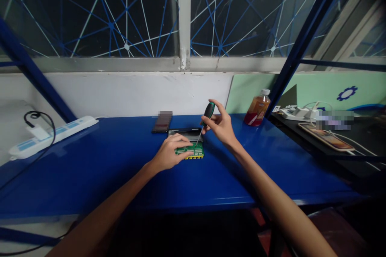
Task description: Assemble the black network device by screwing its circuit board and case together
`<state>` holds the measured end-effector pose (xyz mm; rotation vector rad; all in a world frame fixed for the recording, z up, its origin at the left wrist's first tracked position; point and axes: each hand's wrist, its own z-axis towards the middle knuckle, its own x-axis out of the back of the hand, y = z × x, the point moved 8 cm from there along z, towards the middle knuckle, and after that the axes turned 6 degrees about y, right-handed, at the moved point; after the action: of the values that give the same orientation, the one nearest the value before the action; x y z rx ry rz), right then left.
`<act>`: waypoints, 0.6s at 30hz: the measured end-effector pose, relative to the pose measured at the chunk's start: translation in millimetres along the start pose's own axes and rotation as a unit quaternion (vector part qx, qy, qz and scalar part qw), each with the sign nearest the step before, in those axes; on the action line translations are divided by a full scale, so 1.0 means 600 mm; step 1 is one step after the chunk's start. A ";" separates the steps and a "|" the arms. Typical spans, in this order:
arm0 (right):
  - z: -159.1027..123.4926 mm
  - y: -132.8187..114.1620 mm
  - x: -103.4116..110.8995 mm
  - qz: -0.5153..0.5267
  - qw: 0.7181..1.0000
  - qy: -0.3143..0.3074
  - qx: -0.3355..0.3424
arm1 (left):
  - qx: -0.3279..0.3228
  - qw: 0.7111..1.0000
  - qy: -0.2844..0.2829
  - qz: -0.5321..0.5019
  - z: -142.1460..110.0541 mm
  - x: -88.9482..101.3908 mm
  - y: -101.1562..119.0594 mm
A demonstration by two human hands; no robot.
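A green circuit board point(199, 151) with yellow parts along its front edge lies on the blue table. My left hand point(170, 150) is closed on the board's left side, thumb in front and fingers over the top. In my right hand point(221, 125) is a screwdriver point(209, 111) with a black and green handle, tilted so its shaft runs down to the left. Its tip meets the board near my left fingertips; whether it sits in a screw is too small to tell. Just behind the board lies a black casing point(187, 133), partly covered by my left hand.
A dark phone-like slab point(162, 122) lies behind the casing. A drink bottle point(257, 107) stands at the back right, beside a blue frame post. On the left is a white power strip point(54, 136) with a black cable. Another phone point(325, 136) lies on a black surface at right.
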<state>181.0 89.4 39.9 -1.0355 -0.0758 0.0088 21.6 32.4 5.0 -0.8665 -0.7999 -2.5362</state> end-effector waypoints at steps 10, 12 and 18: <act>-0.011 0.004 -0.019 0.034 0.999 -0.003 -0.022 | -0.019 1.000 0.001 0.018 -0.002 -0.006 0.004; -0.011 0.005 -0.019 0.027 0.999 0.001 -0.020 | -0.019 1.000 0.004 0.017 -0.001 -0.005 0.004; -0.012 0.001 -0.015 0.007 1.000 0.018 0.001 | -0.007 1.000 0.023 0.015 0.001 -0.002 -0.001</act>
<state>172.2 83.1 35.3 -1.0342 -0.0355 0.0033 22.3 33.0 4.6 -0.8163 -0.7512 -2.5281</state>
